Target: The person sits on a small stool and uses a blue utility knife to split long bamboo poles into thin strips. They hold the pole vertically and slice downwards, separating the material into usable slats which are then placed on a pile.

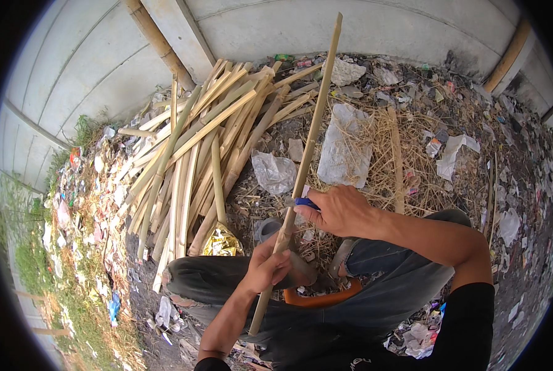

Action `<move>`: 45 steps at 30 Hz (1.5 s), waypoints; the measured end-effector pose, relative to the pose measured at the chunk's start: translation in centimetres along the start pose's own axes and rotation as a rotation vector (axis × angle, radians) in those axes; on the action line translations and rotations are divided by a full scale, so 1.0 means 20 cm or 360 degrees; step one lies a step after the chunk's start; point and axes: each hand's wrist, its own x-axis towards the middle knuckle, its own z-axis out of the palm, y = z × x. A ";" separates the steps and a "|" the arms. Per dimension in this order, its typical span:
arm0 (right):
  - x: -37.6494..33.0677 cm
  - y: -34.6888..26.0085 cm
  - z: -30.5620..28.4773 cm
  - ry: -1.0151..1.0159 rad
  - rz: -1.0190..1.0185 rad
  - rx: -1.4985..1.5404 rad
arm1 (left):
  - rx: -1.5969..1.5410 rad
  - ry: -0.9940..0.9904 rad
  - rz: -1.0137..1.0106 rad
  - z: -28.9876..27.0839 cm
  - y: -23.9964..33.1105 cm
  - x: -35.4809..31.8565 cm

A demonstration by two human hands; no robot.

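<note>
A long split bamboo strip (pixel 315 123) slants across my lap, its far end raised toward the wall and its near end by my thigh. My left hand (pixel 269 266) is wrapped round its lower part, above my knee. Farther up the strip, my right hand (pixel 338 210) is closed on a small blue-handled knife (pixel 306 203). The knife lies against the strip's right side; the fingers and the strip hide most of its blade. Past my knees, a heap of bamboo strips (pixel 208 136) rests on the ground to the left.
An orange object (pixel 323 295) lies under my legs. Around me are a clear plastic bag (pixel 274 172), a flat whitish slab (pixel 346 145), dry straw (pixel 383 148) and gold foil (pixel 223 240). A concrete wall (pixel 350 28) with bamboo posts (pixel 159 40) stands behind. Litter covers the ground.
</note>
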 end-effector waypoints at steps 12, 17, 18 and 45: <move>-0.01 -0.01 0.08 0.0136 -0.0108 -0.0161 | 0.0003 -0.0018 0.0006 -0.03 0.01 0.01; 0.19 0.39 -0.20 0.0385 0.0398 -0.0099 | 0.0042 -0.0127 -0.0002 -0.02 -0.02 -0.02; 0.21 0.48 -0.26 0.0423 0.0483 -0.0072 | 0.0086 -0.0161 0.0012 -0.02 -0.03 -0.03; 0.16 0.53 -0.38 0.0716 0.0666 0.1097 | 0.0485 -0.0090 0.0273 0.05 -0.11 0.01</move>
